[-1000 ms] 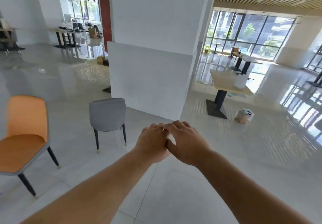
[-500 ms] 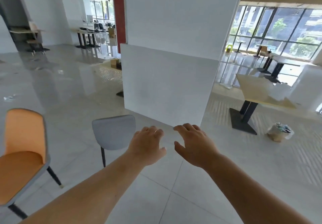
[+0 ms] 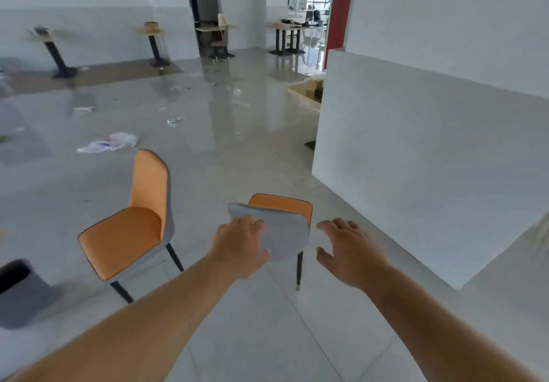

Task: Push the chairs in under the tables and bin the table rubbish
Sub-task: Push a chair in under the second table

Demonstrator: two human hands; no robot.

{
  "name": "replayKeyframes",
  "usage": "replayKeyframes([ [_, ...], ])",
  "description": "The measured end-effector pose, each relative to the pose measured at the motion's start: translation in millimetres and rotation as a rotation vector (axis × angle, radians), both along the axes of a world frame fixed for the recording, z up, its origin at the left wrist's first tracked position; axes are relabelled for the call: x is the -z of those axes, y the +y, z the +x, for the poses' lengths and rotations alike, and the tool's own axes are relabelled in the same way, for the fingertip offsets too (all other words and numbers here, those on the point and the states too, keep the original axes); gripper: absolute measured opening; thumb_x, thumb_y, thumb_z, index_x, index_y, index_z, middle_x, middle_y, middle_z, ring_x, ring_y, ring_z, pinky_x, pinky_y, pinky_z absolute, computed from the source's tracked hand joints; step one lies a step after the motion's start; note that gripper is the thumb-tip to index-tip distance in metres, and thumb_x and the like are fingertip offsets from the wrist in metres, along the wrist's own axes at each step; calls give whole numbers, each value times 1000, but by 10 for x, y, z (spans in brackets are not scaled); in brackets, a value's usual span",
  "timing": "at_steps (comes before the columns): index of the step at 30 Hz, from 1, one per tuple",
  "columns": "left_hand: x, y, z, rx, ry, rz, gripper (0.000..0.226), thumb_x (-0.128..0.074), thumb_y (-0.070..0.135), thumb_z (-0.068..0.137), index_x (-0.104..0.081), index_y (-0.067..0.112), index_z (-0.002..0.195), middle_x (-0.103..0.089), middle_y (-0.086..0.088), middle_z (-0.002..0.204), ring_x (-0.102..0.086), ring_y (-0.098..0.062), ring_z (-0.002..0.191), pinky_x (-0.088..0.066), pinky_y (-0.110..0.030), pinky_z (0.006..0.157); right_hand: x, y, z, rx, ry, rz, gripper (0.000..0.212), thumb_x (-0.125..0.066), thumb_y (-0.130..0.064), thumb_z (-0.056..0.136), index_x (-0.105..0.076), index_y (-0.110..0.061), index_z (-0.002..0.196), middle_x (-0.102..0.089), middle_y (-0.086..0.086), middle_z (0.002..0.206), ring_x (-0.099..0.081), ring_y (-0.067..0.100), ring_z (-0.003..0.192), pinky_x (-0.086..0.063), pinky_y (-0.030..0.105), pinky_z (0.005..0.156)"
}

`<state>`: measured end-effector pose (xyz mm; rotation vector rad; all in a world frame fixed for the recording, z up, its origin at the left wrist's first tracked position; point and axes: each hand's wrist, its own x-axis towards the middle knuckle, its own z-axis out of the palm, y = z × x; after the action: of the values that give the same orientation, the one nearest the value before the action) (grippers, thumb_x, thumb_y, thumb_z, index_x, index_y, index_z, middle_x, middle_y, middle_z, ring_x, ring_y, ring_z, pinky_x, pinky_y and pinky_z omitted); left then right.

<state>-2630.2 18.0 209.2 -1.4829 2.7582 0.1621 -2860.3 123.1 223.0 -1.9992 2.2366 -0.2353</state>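
A chair with a grey back point(image 3: 285, 239) and an orange seat point(image 3: 282, 203) stands just ahead of me, its back towards me. My left hand point(image 3: 240, 245) lies against the left part of that back, fingers near its top edge and thumb across the grey surface. My right hand point(image 3: 347, 251) hovers open just right of the back, apart from it. A second orange chair point(image 3: 127, 233) stands to the left, facing left. White plastic rubbish point(image 3: 110, 142) lies on the floor beyond it.
A grey bin point(image 3: 20, 292) stands at the lower left. A white pillar wall point(image 3: 416, 144) fills the right side. Small pedestal tables point(image 3: 151, 29) line the far wall, with scattered litter point(image 3: 173, 121) on the glossy floor between.
My view has swung left and closer to the chairs. My hands have parted, and the left one has come onto the grey chair back while the right has spread open beside it.
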Motion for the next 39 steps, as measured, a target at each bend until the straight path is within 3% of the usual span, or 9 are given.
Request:
replayKeyframes([
  [8, 609, -1379, -23, -171, -14, 79, 62, -57, 53, 92, -46, 20, 144, -48, -2, 148, -46, -25, 129, -43, -44, 104, 604, -1730, -49, -203, -10, 81, 58, -52, -49, 99, -39, -25, 151, -52, -2, 142, -45, 21, 130, -42, 36, 104],
  [17, 1822, -3114, -428, -115, -61, 245, 79, -72, 51, 85, -34, 32, 151, -24, -1, 167, -32, -28, 147, -37, -47, 115, 1767, -3283, -349, -196, -58, 268, 63, -57, -52, 95, -35, -28, 150, -49, -2, 143, -46, 23, 130, -47, 39, 102],
  [21, 2293, -3572, -483, -121, -87, 389, 76, -77, 44, 81, -40, 39, 147, -41, 6, 157, -35, -24, 141, -45, -49, 107, 2278, -3677, -486, -195, -76, 385, 68, -60, -50, 94, -32, -29, 152, -48, -1, 144, -46, 25, 130, -47, 40, 101],
  [25, 2607, -3726, -518, -107, -13, 414, 63, -76, 30, 84, -51, 38, 141, -54, 8, 137, -39, -24, 136, -44, -45, 107, 2664, -3802, -566, -211, -34, 462, 57, -60, -43, 94, -38, -29, 144, -56, -1, 128, -53, 26, 118, -48, 39, 94],
  [28, 2687, -3746, -552, -139, 36, 349, 45, -75, 26, 84, -64, 34, 127, -62, 6, 116, -48, -24, 121, -44, -38, 101, 2783, -3916, -659, -213, -74, 470, 52, -65, -39, 92, -44, -32, 139, -59, -3, 120, -55, 26, 113, -50, 40, 92],
  [32, 2648, -3645, -595, -182, 72, 313, 28, -73, 24, 87, -70, 26, 115, -65, 2, 106, -53, -23, 112, -36, -28, 90, 2834, -3988, -743, -336, -58, 477, 46, -66, -40, 91, -49, -30, 133, -60, -2, 112, -59, 25, 101, -54, 43, 88],
  [36, 2588, -3335, -662, -322, 101, 333, 19, -70, 21, 86, -71, 25, 105, -62, 4, 95, -54, -21, 105, -47, -34, 90, 2837, -3980, -872, -496, -49, 475, 37, -64, -40, 92, -52, -27, 124, -59, -3, 108, -60, 23, 93, -54, 39, 77],
  [39, 2564, -2993, -723, -439, 97, 361, 18, -69, 25, 88, -69, 28, 106, -60, 7, 96, -51, -19, 107, -47, -34, 93, 2805, -3964, -969, -622, -23, 465, 33, -65, -39, 93, -52, -25, 120, -58, -2, 108, -61, 24, 94, -53, 38, 76],
])
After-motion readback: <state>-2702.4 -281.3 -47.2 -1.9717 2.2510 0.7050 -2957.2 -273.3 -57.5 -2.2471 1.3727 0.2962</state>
